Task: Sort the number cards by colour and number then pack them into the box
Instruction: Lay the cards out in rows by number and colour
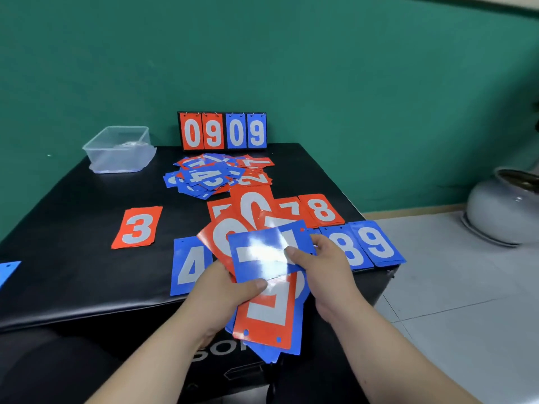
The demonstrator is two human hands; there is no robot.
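The left hand (230, 290) grips a fan of red and blue cards (271, 310) over the near edge of the black table (73, 228), thumb on top. The right hand (329, 266) pinches the top blue card (262, 252) of that fan. Behind them lie sorted piles: blue 4 (186, 266), blue 8 (350, 252), blue 9 (376, 243); farther back, red 3 (137, 228) and red 8 (320, 209). A loose heap of unsorted cards (215, 176) lies beyond. The clear box (119, 150) stands at the far left corner; a flip scoreboard (223, 131) reading 0909 stands mid-edge.

Red and blue number cards (201, 176), white digits, black table (73, 228)
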